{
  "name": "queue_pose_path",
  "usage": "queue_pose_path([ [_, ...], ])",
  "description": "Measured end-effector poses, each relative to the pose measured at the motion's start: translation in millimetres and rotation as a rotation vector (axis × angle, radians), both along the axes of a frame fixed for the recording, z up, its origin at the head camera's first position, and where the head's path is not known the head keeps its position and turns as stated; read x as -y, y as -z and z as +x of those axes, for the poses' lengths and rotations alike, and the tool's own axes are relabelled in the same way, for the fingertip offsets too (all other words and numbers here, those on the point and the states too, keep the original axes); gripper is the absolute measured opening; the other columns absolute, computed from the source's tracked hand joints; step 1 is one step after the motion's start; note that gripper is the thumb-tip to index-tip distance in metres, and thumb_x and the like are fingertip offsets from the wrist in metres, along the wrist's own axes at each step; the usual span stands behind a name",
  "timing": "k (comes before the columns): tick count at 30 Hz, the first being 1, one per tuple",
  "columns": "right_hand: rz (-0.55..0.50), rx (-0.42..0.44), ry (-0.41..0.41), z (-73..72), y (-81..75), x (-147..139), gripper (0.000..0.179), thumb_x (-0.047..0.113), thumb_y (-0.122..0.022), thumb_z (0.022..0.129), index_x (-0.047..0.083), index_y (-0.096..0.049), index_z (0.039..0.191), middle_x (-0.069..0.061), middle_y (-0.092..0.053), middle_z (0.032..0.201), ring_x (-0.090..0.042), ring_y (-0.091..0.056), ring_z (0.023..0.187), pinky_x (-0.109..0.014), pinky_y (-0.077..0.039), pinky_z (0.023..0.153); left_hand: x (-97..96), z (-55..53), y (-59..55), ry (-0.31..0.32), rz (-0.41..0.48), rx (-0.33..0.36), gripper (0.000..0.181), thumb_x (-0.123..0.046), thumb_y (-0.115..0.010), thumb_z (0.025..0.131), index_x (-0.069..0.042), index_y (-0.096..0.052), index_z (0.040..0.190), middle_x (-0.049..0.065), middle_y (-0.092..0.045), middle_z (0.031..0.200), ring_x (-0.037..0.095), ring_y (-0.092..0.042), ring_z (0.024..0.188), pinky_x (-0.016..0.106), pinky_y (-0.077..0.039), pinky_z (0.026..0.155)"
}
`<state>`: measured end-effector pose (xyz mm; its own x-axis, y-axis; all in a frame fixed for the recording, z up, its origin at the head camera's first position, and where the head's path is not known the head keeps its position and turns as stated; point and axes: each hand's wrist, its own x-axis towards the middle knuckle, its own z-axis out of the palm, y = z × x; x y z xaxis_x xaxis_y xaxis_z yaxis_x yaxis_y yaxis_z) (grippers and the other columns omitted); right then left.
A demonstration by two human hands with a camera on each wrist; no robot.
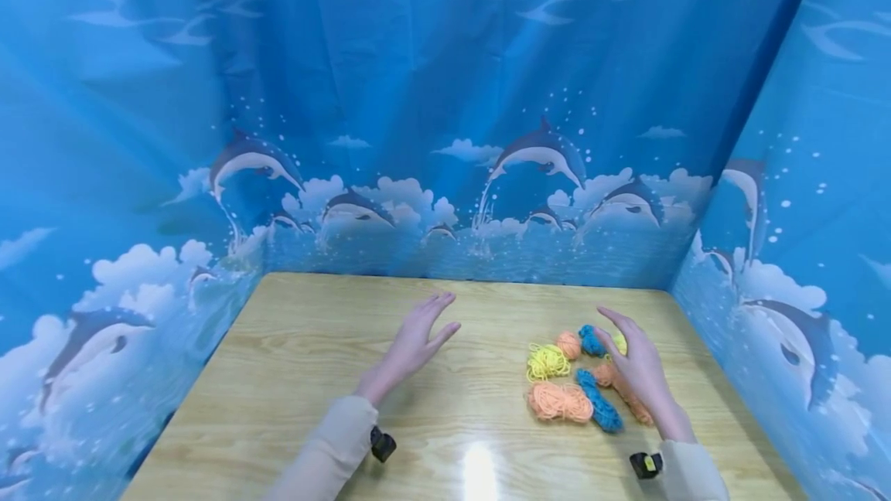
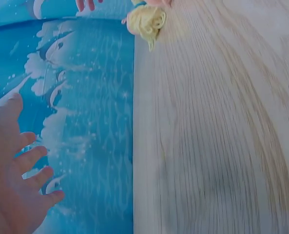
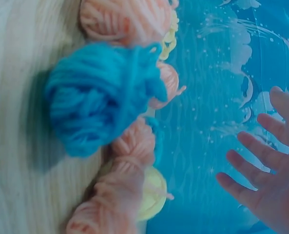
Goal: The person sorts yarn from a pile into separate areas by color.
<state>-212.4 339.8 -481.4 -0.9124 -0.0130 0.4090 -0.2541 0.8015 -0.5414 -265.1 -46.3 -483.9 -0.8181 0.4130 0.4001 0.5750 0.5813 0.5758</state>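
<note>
My left hand (image 1: pixel 414 337) hovers over the middle of the table with its fingers extended, holding nothing. My right hand (image 1: pixel 639 362) is held above the yarn at the right, fingers straight and apart. Under and beside it lie a long blue yarn bundle (image 1: pixel 599 402), a peach yarn skein (image 1: pixel 561 402), a loose yellow yarn bundle (image 1: pixel 547 362), a small peach ball (image 1: pixel 568 344) and a blue yarn ball (image 1: pixel 592 340). A twisted peach bundle (image 1: pixel 629 399) and a yellow ball (image 1: pixel 620 343) are partly hidden behind the right hand. The right wrist view shows the blue bundle (image 3: pixel 95 97) close up.
The wooden table (image 1: pixel 292 377) extends to the left of the yarn. Blue curtains (image 1: pixel 431 99) printed with dolphins stand along its back and both sides. Black wrist cameras (image 1: pixel 382 444) sit on both wrists. A bright light reflection lies near the front.
</note>
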Motion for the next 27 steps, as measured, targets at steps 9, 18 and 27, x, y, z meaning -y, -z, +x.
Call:
queue_pose_path([
  [9, -0.034, -0.009, 0.037, 11.5, 7.5, -13, 0.046, 0.024, -0.058, 0.105, 0.002, -0.053, 0.145, -0.027, -0.054, 0.141, -0.047, -0.054, 0.120, -0.065, -0.048, 0.092, -32.8, 3.3, -1.6, 0.057, 0.020, 0.029, 0.057, -0.038, -0.056, 0.104, -0.010, -0.044, 0.153, 0.011, -0.045, 0.156, 0.030, -0.041, 0.144, 0.051, -0.030, 0.121],
  [18, -0.035, -0.009, 0.043, 19.7, 16.1, -26, 0.043, 0.011, -0.065, 0.100, 0.001, -0.056, 0.141, -0.026, -0.058, 0.136, -0.047, -0.062, 0.110, -0.063, -0.053, 0.087, -68.3, 8.0, 0.4, 0.143, 0.004, 0.051, 0.056, -0.040, -0.054, 0.105, -0.013, -0.044, 0.153, 0.004, -0.046, 0.156, 0.025, -0.044, 0.143, 0.049, -0.033, 0.119],
  [27, -0.008, 0.046, 0.052, 25.3, 22.9, -36, 0.041, 0.007, -0.068, 0.097, -0.002, -0.059, 0.136, -0.029, -0.060, 0.133, -0.048, -0.064, 0.107, -0.061, -0.055, 0.085, -96.3, 17.0, 4.5, 0.215, -0.029, 0.088, 0.054, -0.041, -0.054, 0.105, -0.017, -0.045, 0.153, 0.002, -0.049, 0.154, 0.022, -0.046, 0.141, 0.046, -0.036, 0.118],
])
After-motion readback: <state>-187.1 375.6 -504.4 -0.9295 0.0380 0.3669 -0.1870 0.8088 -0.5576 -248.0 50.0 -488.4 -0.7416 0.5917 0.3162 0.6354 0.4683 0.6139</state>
